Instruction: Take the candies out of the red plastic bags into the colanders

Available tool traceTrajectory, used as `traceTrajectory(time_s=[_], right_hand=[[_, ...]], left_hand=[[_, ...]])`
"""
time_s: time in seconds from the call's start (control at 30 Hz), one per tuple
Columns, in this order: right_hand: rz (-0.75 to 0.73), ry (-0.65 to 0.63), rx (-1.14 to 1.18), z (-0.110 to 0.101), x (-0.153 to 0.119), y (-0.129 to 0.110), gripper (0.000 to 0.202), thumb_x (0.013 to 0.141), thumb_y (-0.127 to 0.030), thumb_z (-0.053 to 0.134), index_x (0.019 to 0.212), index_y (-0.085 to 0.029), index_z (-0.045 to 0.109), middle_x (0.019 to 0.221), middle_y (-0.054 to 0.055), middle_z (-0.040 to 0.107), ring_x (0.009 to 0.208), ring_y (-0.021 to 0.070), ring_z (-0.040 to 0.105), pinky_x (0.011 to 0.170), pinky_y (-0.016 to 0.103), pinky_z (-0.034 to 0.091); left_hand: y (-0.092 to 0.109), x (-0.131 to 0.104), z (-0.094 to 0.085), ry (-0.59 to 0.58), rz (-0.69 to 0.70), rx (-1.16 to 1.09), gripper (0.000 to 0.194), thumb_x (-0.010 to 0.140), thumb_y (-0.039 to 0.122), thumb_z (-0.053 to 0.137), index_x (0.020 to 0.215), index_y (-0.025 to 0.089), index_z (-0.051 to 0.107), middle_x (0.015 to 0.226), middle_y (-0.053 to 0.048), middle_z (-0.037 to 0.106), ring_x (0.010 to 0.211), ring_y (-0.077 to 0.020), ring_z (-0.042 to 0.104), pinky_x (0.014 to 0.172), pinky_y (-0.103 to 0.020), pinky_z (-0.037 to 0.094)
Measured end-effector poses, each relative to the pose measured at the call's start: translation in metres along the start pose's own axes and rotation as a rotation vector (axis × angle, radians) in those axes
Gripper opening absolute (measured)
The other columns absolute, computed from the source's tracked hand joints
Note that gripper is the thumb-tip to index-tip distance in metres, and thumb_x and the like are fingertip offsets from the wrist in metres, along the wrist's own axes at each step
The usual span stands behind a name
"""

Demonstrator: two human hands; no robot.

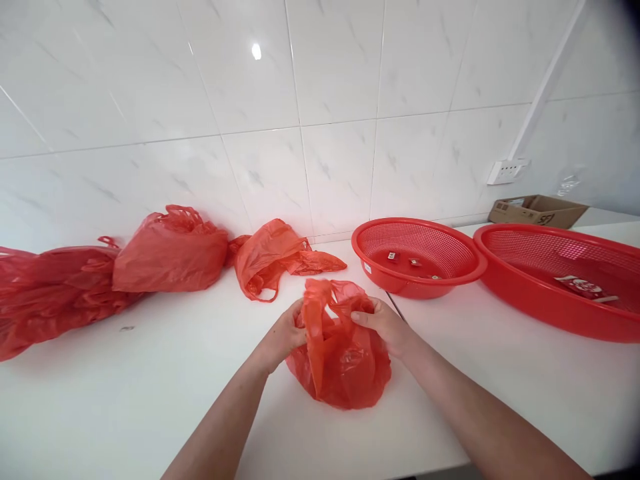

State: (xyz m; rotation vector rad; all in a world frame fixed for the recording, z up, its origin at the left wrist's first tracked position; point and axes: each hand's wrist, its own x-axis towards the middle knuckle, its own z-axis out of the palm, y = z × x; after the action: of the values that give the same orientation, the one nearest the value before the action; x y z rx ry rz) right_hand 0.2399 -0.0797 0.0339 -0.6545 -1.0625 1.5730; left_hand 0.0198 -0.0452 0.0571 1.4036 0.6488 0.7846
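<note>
Plastic (60, 283), red and bundled, lies far left, then a plump bag (170, 260) and a limp bag (270, 253). Our left hand (283, 337) pinches one side of a gathered red bag (350, 373) on the surface (125, 400); our right hand (387, 327) pinches the other, each grip closed on it. Rightward we see a round basket (420, 287) and a larger basket (550, 310).

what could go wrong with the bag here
The thin red bag might tear if the left hand and right hand pull hard against each other. Its crumpled handles could tangle or fold inward. The right hand is also near the smaller basket, so a wide swing might bump it and shift the small packets inside.
</note>
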Motion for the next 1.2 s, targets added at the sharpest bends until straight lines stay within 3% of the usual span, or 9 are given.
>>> traceTrajectory(time_s=[0.07, 0.17, 0.33, 0.57, 0.8, 0.93, 1.03, 1.1, 1.2], right_hand=[[-0.011, 0.042, 0.071, -0.004, -0.002, -0.001, 0.023, 0.077, -0.03, 0.071, 0.098, -0.022, 0.067, 0.1, 0.005, 0.069, 0.091, 0.0213, 0.065, 0.085, 0.038, 0.049], [-0.115, 0.137, 0.191, -0.013, -0.003, -0.01, 0.022, 0.08, -0.035, 0.067, 0.1, -0.027, 0.065, 0.11, 0.002, 0.066, 0.106, 0.0204, 0.059, 0.093, 0.038, 0.046], [-0.09, 0.132, 0.297, -0.016, 0.0, -0.008, 0.016, 0.078, -0.032, 0.068, 0.071, -0.025, 0.056, 0.06, -0.005, 0.053, 0.072, 0.0134, 0.058, 0.074, 0.029, 0.048], [0.147, 0.049, 0.057, 0.014, 0.005, -0.001, 0.048, 0.083, -0.051, 0.048, 0.047, -0.023, 0.033, 0.047, -0.001, 0.035, 0.047, 0.0123, 0.03, 0.049, 0.028, 0.031], [0.11, -0.022, -0.201, 0.045, 0.016, -0.002, 0.063, 0.081, -0.072, 0.035, 0.047, -0.021, 0.046, 0.049, 0.002, 0.045, 0.05, 0.0146, 0.04, 0.053, 0.03, 0.036], [0.1, 0.039, -0.315, 0.059, 0.03, -0.001, 0.03, 0.081, -0.051, 0.061, 0.085, -0.022, 0.066, 0.059, -0.001, 0.057, 0.054, 0.0131, 0.049, 0.056, 0.027, 0.039], [0.151, 0.003, -0.262, 0.067, 0.042, 0.001, 0.056, 0.077, -0.04, 0.069, 0.128, -0.032, 0.048, 0.073, -0.003, 0.064, 0.063, 0.0144, 0.058, 0.062, 0.027, 0.044], [0.185, -0.069, -0.225, 0.07, 0.048, 0.006, 0.068, 0.075, -0.04, 0.07, 0.135, -0.033, 0.04, 0.071, -0.004, 0.064, 0.06, 0.0144, 0.058, 0.059, 0.026, 0.044], [0.184, -0.129, -0.24, 0.071, 0.053, 0.019, 0.061, 0.071, -0.035, 0.075, 0.126, -0.03, 0.05, 0.075, -0.002, 0.066, 0.061, 0.0147, 0.06, 0.059, 0.026, 0.045]], left_hand=[[-0.002, 0.003, -0.001, -0.024, -0.08, -0.058, 0.021, 0.066, 0.029, 0.076, 0.082, 0.017, 0.069, 0.077, -0.005, 0.07, 0.076, -0.0231, 0.066, 0.07, -0.033, 0.052], [-0.014, 0.006, -0.009, 0.17, -0.06, -0.298, 0.015, 0.069, 0.027, 0.073, 0.079, 0.017, 0.067, 0.074, -0.003, 0.07, 0.073, -0.0199, 0.067, 0.07, -0.029, 0.053], [-0.034, 0.007, -0.015, 0.422, -0.013, -0.575, 0.026, 0.07, 0.025, 0.073, 0.094, 0.019, 0.064, 0.093, -0.004, 0.072, 0.087, -0.0213, 0.068, 0.082, -0.031, 0.053], [-0.039, 0.006, -0.01, 0.415, -0.126, -0.665, 0.033, 0.078, 0.041, 0.064, 0.1, 0.017, 0.063, 0.096, -0.01, 0.071, 0.088, -0.0257, 0.068, 0.081, -0.039, 0.054], [-0.045, 0.007, -0.011, 0.41, -0.037, -0.702, 0.019, 0.074, 0.031, 0.067, 0.083, 0.016, 0.062, 0.074, -0.005, 0.069, 0.069, -0.02, 0.066, 0.067, -0.032, 0.053], [-0.042, 0.007, -0.011, 0.452, -0.069, -0.682, 0.016, 0.07, 0.025, 0.066, 0.065, 0.016, 0.053, 0.052, 0.002, 0.056, 0.049, -0.0124, 0.054, 0.052, -0.026, 0.046], [-0.042, 0.005, -0.012, 0.435, -0.057, -0.625, 0.016, 0.068, 0.021, 0.066, 0.062, 0.016, 0.052, 0.051, 0.003, 0.054, 0.049, -0.0109, 0.052, 0.05, -0.024, 0.043], [-0.043, 0.005, -0.013, 0.397, -0.056, -0.557, 0.015, 0.068, 0.022, 0.067, 0.063, 0.016, 0.054, 0.056, 0.001, 0.057, 0.051, -0.0118, 0.053, 0.051, -0.025, 0.043], [-0.047, 0.005, -0.013, 0.368, -0.061, -0.43, 0.009, 0.067, 0.021, 0.068, 0.07, 0.015, 0.061, 0.066, -0.003, 0.063, 0.056, -0.0141, 0.056, 0.054, -0.027, 0.046]])
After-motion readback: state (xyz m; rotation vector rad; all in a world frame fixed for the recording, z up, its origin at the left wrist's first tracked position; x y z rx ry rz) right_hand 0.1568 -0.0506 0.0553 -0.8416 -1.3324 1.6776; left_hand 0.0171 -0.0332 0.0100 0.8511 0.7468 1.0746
